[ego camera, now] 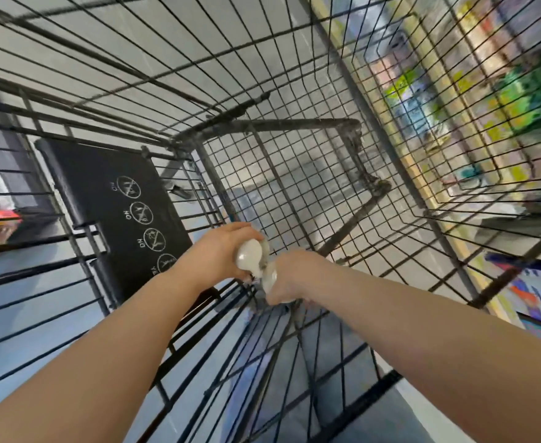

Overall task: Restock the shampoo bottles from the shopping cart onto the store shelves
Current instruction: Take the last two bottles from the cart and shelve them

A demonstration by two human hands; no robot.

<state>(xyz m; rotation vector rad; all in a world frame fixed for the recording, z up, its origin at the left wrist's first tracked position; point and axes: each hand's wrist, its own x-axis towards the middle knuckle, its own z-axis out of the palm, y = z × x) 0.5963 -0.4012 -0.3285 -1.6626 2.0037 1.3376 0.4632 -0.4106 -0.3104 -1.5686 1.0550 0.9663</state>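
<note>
you've got two pale, glossy white shampoo bottles down in the shopping cart (pixel 294 174), close to the wire floor at its near end. the left bottle (pixel 249 258) shows a rounded, shiny body, tilted, with your left hand (pixel 221 251) wrapped round it. the right bottle (pixel 270 278) sits just beside it, touching or nearly so, mostly hidden under your right hand (pixel 294 276). caps and labels are too blurred to read. blurry store shelves (pixel 454 100) run along the cart's right side.

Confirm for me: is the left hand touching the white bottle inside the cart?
Touching. The head view shows the left hand with its fingers curled over the white bottle, no gap between them, down inside the cart.
</note>
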